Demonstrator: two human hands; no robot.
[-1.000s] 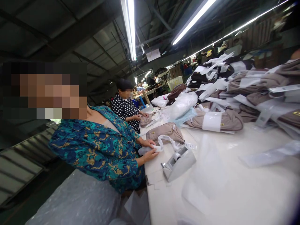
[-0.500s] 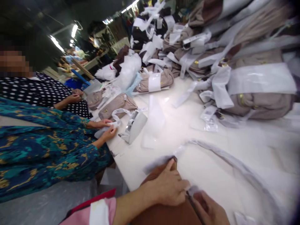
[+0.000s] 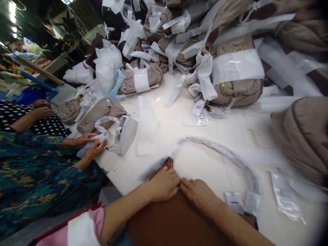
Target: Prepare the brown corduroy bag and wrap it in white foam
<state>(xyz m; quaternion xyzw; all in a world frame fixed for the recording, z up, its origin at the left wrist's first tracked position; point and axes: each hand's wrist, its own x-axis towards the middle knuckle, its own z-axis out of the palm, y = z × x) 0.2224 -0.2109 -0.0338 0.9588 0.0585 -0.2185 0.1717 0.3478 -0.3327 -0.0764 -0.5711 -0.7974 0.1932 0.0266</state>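
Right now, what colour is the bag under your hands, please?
The bag is brown, clearest in head view.

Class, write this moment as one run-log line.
left hand: at upper edge of smooth brown bag | right hand: same edge, beside left | curved translucent-wrapped strap: on white tabletop

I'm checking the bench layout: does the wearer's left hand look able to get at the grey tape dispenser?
Probably yes: between the left hand, on the brown bag, and the tape dispenser lie a low wrapped strap end and mostly bare table, though a co-worker's hands are close beside it.
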